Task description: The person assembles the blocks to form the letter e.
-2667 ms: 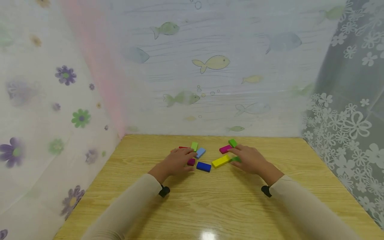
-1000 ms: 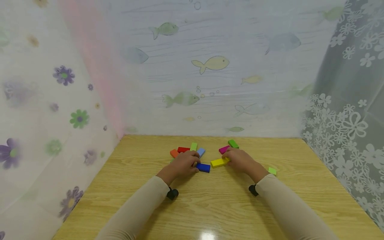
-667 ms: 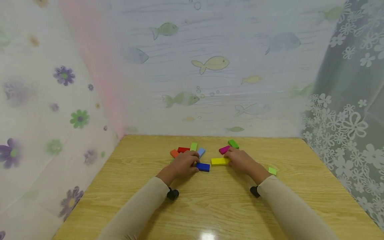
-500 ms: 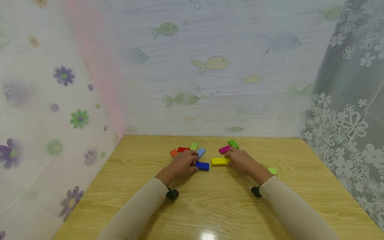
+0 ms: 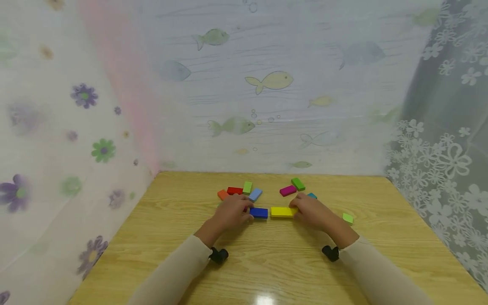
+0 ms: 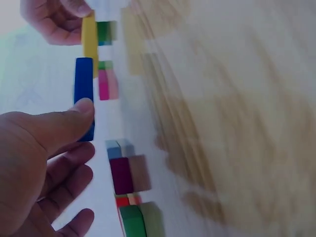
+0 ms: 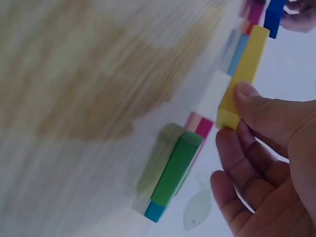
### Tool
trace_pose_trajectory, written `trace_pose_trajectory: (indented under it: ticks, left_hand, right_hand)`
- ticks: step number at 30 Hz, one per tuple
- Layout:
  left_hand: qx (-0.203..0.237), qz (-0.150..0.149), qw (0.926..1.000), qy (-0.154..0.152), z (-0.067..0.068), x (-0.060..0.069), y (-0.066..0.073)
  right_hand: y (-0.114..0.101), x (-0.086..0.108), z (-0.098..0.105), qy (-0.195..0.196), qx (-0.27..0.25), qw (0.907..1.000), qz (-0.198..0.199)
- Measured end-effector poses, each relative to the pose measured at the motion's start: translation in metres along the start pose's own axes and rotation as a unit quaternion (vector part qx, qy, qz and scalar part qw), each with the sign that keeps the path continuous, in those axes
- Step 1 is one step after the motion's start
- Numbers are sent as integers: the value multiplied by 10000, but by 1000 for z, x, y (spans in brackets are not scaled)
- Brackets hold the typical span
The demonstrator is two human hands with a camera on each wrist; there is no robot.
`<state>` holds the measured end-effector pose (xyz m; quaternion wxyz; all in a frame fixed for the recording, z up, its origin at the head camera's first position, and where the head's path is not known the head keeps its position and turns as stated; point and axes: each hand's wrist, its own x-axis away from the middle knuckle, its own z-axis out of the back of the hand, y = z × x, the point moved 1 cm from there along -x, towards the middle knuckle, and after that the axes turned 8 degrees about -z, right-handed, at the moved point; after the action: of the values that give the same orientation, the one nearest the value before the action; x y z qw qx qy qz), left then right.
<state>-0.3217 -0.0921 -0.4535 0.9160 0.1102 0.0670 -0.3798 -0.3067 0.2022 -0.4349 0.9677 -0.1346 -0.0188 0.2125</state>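
My left hand (image 5: 230, 212) pinches a blue block (image 5: 259, 213) by its left end, the thumb on its near face in the left wrist view. Opposite it, my right hand (image 5: 314, 214) pinches the right end of a longer yellow block (image 5: 282, 212). The two blocks lie nearly end to end, with a small gap between them in the head view. Both wrist views show them held a little above the table. Below the left hand are a maroon block (image 6: 122, 175) and a green block (image 6: 132, 221); another green block (image 7: 177, 168) is beneath the right hand.
Behind the left hand lie red (image 5: 234, 191), orange (image 5: 223, 195), lime (image 5: 247, 187) and light blue (image 5: 255, 195) blocks. Magenta (image 5: 287, 190), green (image 5: 298, 184) and teal (image 5: 312, 196) blocks lie behind the right. A lime block (image 5: 347, 218) sits further right. Printed curtains surround the wooden table (image 5: 267, 262).
Both hands have come to grip the blue and yellow blocks. The yellow block has turned from slanted to in line with the blue one. The right hand has shifted slightly nearer, uncovering the teal block.
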Motion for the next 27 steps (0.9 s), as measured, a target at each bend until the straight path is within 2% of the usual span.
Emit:
trace_pose_trajectory:
  ticks: [5, 9, 21, 27]
  left_hand:
    - [556, 220, 9982, -72, 0, 6, 8]
    - [815, 386, 9959, -102, -2, 11, 11]
    - [1408, 629, 9880, -46, -1, 25, 21]
    - [1607, 806, 9835, -177, -2, 29, 21]
  right_hand:
    - [0, 13, -1, 38, -240, 9997, -53]
    - [-1, 21, 0, 106, -421, 9990, -45]
    - [-4, 35, -3, 103, -719, 9974, -23]
    - [-6, 40, -6, -36, -1032, 9946, -126]
